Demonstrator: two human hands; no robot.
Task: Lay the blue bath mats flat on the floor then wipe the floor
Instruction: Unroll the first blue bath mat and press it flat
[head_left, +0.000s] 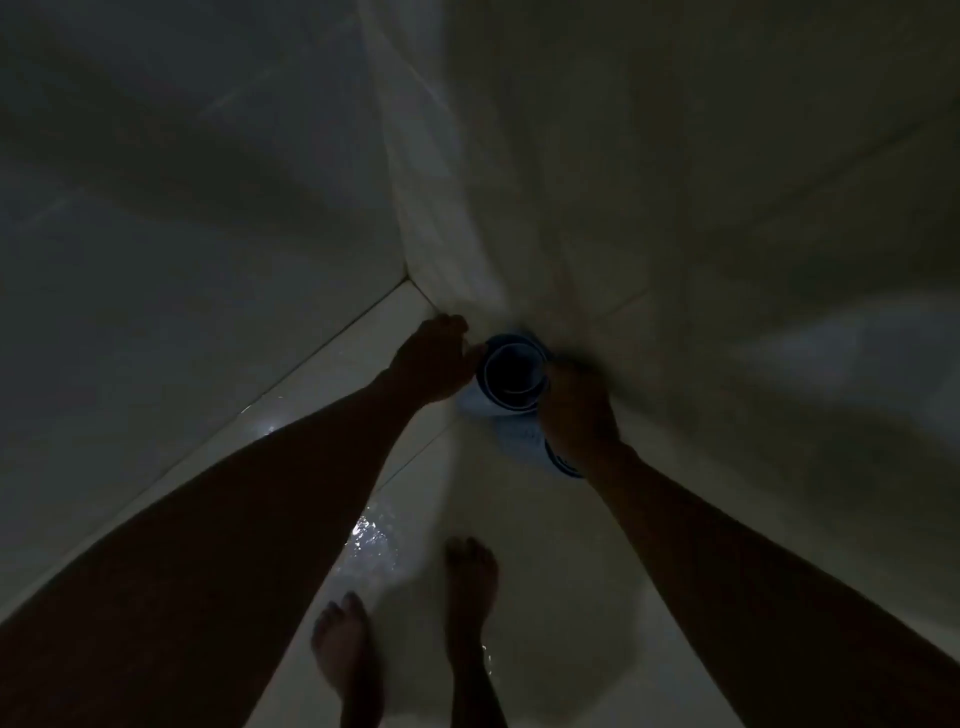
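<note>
Reaching down into the corner where two pale walls meet the floor, both bare arms extend toward a rolled blue bath mat standing against the corner. Left hand: at the left side of the roll, fingers curled against its rim; a firm grip cannot be confirmed in the dim light. Right hand: over the right side of the roll, blurred, fingers apparently wrapped on the fabric. A looser, lighter blue fold trails from the roll toward the viewer, beneath the right hand. Two bare feet stand on the floor nearer the viewer than the mat; wet glints lie left of them
</note>
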